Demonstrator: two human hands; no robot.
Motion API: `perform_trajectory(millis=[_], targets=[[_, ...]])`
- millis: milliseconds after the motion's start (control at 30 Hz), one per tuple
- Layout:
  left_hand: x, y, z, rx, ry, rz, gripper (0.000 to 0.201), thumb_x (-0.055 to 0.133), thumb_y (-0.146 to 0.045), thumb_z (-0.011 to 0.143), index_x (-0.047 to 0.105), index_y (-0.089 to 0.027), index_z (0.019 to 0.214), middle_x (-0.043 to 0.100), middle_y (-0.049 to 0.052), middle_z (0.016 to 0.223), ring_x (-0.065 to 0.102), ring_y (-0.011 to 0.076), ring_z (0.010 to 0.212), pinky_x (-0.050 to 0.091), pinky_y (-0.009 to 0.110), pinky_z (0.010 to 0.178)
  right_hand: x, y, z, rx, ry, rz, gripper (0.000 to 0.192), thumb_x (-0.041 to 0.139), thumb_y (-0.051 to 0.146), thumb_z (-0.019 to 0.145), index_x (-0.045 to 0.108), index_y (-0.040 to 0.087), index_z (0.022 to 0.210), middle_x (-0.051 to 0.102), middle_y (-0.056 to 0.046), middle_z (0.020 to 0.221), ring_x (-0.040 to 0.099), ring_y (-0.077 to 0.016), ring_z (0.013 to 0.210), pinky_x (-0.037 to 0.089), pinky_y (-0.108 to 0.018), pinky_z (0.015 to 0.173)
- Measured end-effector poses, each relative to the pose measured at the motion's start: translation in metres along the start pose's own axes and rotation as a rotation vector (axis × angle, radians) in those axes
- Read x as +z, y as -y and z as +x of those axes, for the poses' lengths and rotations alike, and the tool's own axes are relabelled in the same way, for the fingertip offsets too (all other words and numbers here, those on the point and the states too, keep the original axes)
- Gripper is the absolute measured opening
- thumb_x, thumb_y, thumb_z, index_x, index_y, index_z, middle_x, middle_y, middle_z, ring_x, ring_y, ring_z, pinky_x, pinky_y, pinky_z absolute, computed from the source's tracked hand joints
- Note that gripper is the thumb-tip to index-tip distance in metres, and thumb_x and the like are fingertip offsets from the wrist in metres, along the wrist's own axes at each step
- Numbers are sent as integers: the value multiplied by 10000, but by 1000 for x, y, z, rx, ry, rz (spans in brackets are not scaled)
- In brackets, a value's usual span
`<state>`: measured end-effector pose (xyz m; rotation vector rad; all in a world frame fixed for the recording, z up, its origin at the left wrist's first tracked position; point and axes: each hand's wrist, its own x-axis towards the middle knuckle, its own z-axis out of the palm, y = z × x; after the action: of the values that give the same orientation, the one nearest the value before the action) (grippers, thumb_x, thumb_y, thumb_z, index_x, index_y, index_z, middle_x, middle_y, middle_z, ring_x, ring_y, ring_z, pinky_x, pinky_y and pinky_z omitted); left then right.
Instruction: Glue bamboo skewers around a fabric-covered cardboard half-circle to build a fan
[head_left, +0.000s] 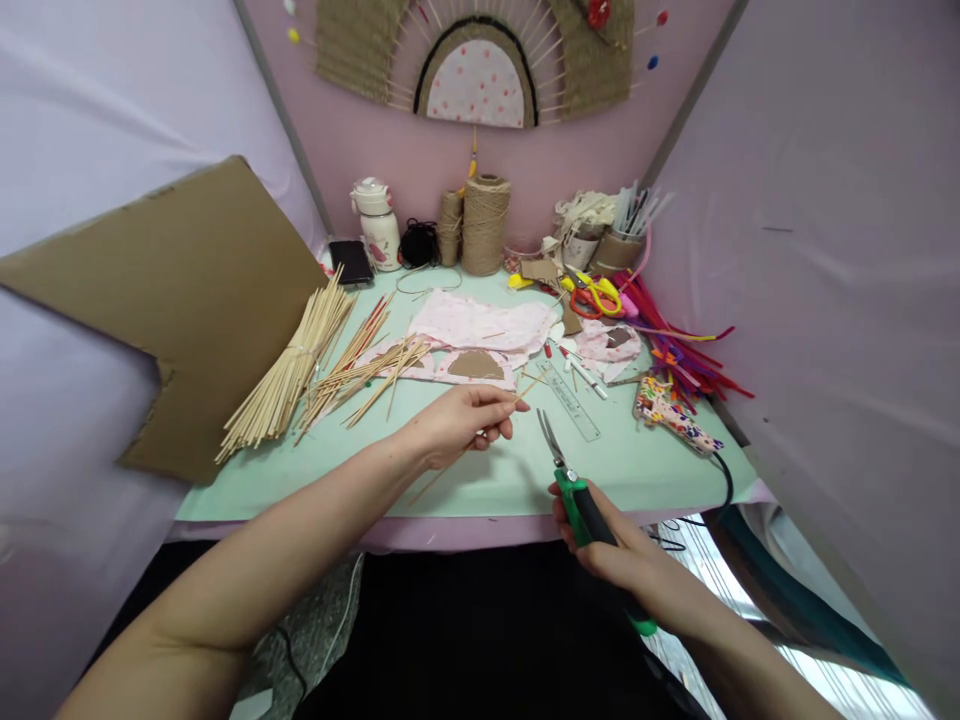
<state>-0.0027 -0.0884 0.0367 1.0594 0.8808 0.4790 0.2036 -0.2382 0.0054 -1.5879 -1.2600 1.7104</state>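
Note:
Between the fingers of my left hand point(472, 425) is a thin bamboo skewer point(437, 478), slanting up to the right over the front of the table. My right hand point(600, 540) is wrapped round green and black handled shears point(574, 495). Their narrow metal blades point up and look slightly apart, just right of my left fingertips and not touching the skewer. Behind my left hand lie a loose pile of skewers point(367, 375) and pink fabric pieces with a brown cardboard half-circle point(477, 365). A clear ruler point(570, 400) rests beyond the blades.
Left stand a thick skewer bundle point(281, 375) and a large cardboard piece point(172, 300). Along the back are a white bottle point(376, 225), black yarn point(418, 243) and twine spools point(486, 225). Right lie scissors point(596, 295), pipe cleaners point(675, 350) and a corded glue gun point(675, 418).

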Motion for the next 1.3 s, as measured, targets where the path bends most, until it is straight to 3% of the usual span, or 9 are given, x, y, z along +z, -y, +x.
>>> perform_trajectory(millis=[233,633,967,1300], targets=[[8,16,-1,-64,66,65,282,711,-319,733,662,-95,897,588,-11,602,314,32,437,177,223,462,-1,-1,4,4,33,-43,468,547,319,759,500,263,1221,568,-23,1092,531,-247,1036,400,-387,913],[10,20,-1,-131,139,202,335,670,-392,760,653,-113,944,556,-37,575,301,37,440,167,237,473,-1,5,6,26,87,-51,621,540,307,741,413,268,1348,533,-17,1132,481,-249,1079,355,-384,940],[9,22,1,-144,167,211,251,604,-342,809,635,-124,929,531,-54,549,273,33,420,152,233,457,1,7,6,41,84,-51,601,540,302,730,446,254,1321,544,-22,1106,482,-250,1067,364,-372,907],[9,23,0,-143,182,198,272,630,-363,782,632,-128,920,535,-52,551,269,33,421,144,229,447,4,9,5,77,72,-57,392,528,287,731,515,257,1121,547,4,999,493,-206,947,372,-321,793]])
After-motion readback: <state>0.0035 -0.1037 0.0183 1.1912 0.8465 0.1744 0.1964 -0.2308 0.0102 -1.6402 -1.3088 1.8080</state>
